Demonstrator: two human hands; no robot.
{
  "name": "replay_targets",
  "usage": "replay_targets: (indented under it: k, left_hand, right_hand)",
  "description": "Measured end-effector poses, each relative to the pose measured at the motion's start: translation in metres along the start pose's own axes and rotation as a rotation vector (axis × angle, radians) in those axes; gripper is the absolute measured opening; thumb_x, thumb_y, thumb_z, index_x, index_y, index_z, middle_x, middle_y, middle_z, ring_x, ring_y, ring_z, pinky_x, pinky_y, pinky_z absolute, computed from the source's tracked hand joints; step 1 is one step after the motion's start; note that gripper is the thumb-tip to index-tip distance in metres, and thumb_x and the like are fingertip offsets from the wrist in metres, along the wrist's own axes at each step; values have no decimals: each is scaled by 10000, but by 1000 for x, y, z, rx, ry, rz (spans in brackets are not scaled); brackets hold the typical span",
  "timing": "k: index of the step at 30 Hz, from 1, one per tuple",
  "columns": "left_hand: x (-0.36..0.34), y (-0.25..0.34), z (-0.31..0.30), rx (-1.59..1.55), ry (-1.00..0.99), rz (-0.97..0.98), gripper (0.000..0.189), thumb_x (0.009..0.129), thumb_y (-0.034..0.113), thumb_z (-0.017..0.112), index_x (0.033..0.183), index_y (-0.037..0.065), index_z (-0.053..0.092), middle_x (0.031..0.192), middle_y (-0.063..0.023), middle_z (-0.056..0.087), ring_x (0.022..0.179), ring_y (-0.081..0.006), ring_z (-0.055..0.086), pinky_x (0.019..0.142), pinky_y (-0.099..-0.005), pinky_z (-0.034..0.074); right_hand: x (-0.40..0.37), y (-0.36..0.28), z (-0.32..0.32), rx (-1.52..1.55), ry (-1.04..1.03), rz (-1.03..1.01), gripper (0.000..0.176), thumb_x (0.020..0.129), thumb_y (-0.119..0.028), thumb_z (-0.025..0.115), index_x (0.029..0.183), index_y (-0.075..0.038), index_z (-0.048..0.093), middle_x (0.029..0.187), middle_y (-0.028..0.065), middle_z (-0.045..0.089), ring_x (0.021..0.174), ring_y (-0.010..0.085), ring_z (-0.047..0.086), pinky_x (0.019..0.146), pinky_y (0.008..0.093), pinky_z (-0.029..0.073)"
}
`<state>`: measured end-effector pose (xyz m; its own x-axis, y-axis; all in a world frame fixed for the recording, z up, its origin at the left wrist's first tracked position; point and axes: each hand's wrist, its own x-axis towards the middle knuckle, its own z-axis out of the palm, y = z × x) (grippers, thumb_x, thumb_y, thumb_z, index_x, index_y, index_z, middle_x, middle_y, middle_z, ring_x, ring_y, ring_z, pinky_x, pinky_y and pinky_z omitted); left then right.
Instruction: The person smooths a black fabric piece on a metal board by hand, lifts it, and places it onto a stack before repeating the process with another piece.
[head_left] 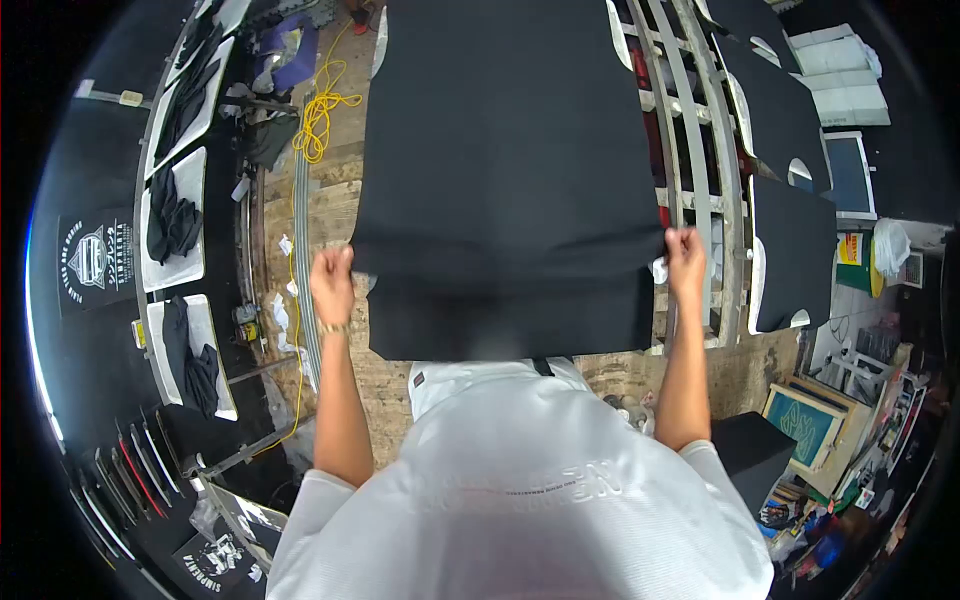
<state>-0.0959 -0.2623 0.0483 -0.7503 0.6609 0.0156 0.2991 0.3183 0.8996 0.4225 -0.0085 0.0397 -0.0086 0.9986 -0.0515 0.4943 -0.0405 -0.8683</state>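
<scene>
The black garment (pixel 510 170) lay spread flat in front of the person. Its long axis ran straight away from the body, and its near end pointed toward the chest. The left hand (pixel 333 275) and right hand (pixel 685 255) were each pinched closed on a side edge. The garment looked light, soft and limp, best gripped at opposite edges.

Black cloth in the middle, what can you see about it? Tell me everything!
The cloth is plain black, soft-looking fabric, big and roughly rectangular, with no print showing. It is spread out smooth and flat, with hardly a wrinkle. The left hand grips its left edge and the right hand grips its right edge, both near the close end, where a strip of it reaches below the hands.
</scene>
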Motion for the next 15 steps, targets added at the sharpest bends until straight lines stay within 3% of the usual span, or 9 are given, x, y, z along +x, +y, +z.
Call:
replay_targets:
  k: [1,3,4,6,9,10,11,13,15]
  left_hand:
    - [25,11,7,-208,-47,-64,199,938,204,681,896,58,552,634,18,508,495,-48,461,411,-235,330]
    - [78,38,22,-261,-91,-129,161,924,148,678,976,49,562,751,-6,559,612,-96,551,510,-281,503]
    - [110,42,35,-346,-105,-123,154,911,108,677,1003,41,572,835,-26,587,694,-133,600,590,-325,603]
    - [164,47,55,-398,-68,-54,174,901,14,648,1055,25,568,984,-66,603,841,-129,598,724,-363,623]
    - [222,26,78,-495,-113,107,160,900,-41,611,1032,46,591,937,-33,613,803,-117,598,711,-325,596]
    - [232,16,75,-114,-175,267,177,892,-89,577,949,68,634,855,8,618,758,-92,588,672,-281,549]
    - [229,9,81,-27,-170,255,180,876,-77,574,892,60,691,812,-28,682,749,-124,637,654,-288,519]
    - [226,-30,91,302,-214,222,173,865,-26,585,919,53,729,868,-113,733,805,-191,695,698,-327,532]
    - [206,-40,93,364,-301,140,197,856,45,597,975,90,747,910,-154,730,867,-246,712,748,-347,532]
  right_hand:
    - [23,-26,2,129,-59,143,200,973,-229,625,920,-46,566,687,38,610,551,103,577,464,235,416]
    - [82,-46,17,422,-81,76,198,987,-227,599,970,-39,541,758,61,626,629,162,655,546,276,535]
    - [117,-52,22,374,-82,0,203,985,-229,602,975,-37,537,815,65,617,660,170,661,617,300,571]
    - [174,-71,33,229,-35,-143,197,983,-220,609,966,-39,534,874,46,592,771,136,638,702,283,552]
    - [183,-116,51,66,99,-364,142,928,-139,654,989,-18,612,813,82,651,773,162,646,731,296,514]
    - [186,-108,57,-34,98,-442,104,910,-96,647,970,-12,636,837,96,665,790,185,656,740,309,517]
    - [188,-85,66,-136,92,-515,80,891,-53,640,952,-5,660,861,110,678,807,209,665,749,322,520]
    - [185,-40,77,-379,-70,-642,132,848,-4,601,941,-3,695,930,188,670,868,352,663,797,398,529]
    - [167,-22,92,-403,-98,-554,159,872,-91,620,970,8,696,956,210,644,914,388,636,826,430,509]
